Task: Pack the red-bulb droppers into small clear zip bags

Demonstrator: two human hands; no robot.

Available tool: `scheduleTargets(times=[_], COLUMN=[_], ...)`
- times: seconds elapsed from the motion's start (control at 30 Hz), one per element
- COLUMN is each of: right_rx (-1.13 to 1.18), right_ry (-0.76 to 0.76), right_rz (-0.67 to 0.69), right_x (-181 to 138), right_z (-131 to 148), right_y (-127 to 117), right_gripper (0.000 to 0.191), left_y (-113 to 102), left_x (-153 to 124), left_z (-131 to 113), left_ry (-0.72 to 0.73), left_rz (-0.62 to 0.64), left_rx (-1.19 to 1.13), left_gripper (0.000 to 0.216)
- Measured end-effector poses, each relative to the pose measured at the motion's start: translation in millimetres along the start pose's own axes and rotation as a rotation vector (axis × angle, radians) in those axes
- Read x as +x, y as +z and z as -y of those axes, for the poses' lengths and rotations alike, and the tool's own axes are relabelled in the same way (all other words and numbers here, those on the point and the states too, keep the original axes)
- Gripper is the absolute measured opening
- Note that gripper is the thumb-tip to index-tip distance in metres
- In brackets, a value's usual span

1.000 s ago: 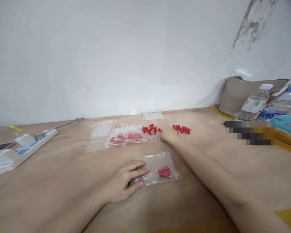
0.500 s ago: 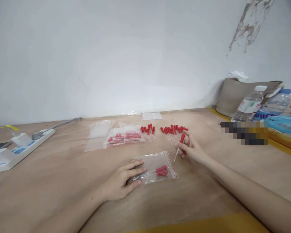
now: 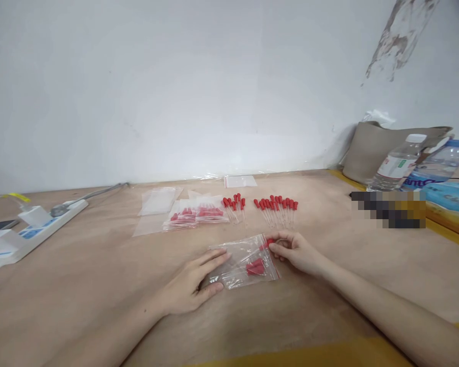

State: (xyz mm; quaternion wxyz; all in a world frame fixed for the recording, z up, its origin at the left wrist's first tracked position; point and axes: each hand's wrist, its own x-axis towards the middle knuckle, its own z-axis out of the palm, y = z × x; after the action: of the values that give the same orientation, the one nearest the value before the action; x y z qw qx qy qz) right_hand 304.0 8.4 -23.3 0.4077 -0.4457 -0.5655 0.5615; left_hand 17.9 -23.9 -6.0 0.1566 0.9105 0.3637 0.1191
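A clear zip bag (image 3: 235, 279) lies flat in front of me with red-bulbed glass droppers (image 3: 255, 267) inside. My left hand (image 3: 193, 283) rests on the bag's left end, fingers spread and thumb at its lower edge. At the bag's right, red-edged mouth, my right hand (image 3: 294, 250) pinches another dropper (image 3: 266, 243) by its red bulb. That dropper's glass stem reaches into the bag, pointing left. Beyond the hands lie two groups of loose droppers, a larger one (image 3: 276, 205) on the right and a smaller one (image 3: 234, 203) on the left.
Filled bags of droppers (image 3: 199, 211) lie left of the loose ones, beside flat unfilled bags (image 3: 156, 202). Another bag (image 3: 240, 181) lies near the wall. A power strip (image 3: 42, 232) is at far left. Water bottles (image 3: 396, 165) and a grey-brown bag (image 3: 361, 150) stand at right.
My right hand has moved left and down from beside the larger group, carrying the dropper into the bag's mouth. The left hand has stayed on the bag.
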Motion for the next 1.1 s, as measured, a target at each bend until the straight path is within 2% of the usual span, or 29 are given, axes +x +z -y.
scheduleTargets(times=[0.07, 0.23, 0.37, 0.43, 0.5, 0.63, 0.7, 0.8, 0.9, 0.97, 1.1], right_rx=[-0.088, -0.181, -0.088, -0.111, -0.156, -0.27, -0.384, -0.666, -0.941, -1.063, -1.164], right_ry=[-0.026, -0.085, -0.062, -0.043, 0.008, 0.114, 0.056, -0.124, -0.196, -0.133, 0.104], right_rz=[0.053, 0.008, 0.143, 0.226, 0.236, 0.072, -0.048, -0.241, -0.325, -0.363, -0.409], right_x=[-0.9, 0.6, 0.8, -1.0, -2.6, 3.5, 14.4, 38.5, 64.6, 80.1, 105.0], right_z=[0.4, 1.6, 4.8, 7.2, 9.2, 11.5, 13.2, 19.3, 29.0, 34.9, 38.6], right_y=[0.1, 10.6, 17.8, 17.5, 14.5, 0.0, -11.2, -25.8, -28.0, -21.3, -1.0], right_gripper=[0.033, 0.027, 0.029, 0.029, 0.029, 0.029, 0.023, 0.012, 0.01, 0.014, 0.02], left_y=[0.6, 0.2, -0.8, -1.2, -1.4, -1.2, -0.9, -1.2, -1.8, -1.7, 0.0], left_x=[0.1, 1.7, 2.2, 2.0, 1.8, 1.8, 1.9, 2.2, 3.0, 3.2, 2.1], left_z=[0.7, 0.4, -0.1, -0.1, 0.0, 1.1, 1.8, 1.9, 1.1, 0.6, 1.0], left_ry=[0.007, 0.018, 0.029, 0.031, 0.037, 0.033, 0.027, 0.034, 0.052, 0.056, 0.037], left_rz=[-0.008, -0.011, -0.013, -0.009, -0.006, 0.001, 0.008, 0.035, 0.049, 0.047, 0.011], left_rx=[-0.001, 0.011, 0.022, 0.029, 0.04, 0.058, 0.064, 0.08, 0.091, 0.086, 0.05], left_gripper=[0.053, 0.052, 0.053, 0.052, 0.051, 0.048, 0.047, 0.047, 0.047, 0.047, 0.046])
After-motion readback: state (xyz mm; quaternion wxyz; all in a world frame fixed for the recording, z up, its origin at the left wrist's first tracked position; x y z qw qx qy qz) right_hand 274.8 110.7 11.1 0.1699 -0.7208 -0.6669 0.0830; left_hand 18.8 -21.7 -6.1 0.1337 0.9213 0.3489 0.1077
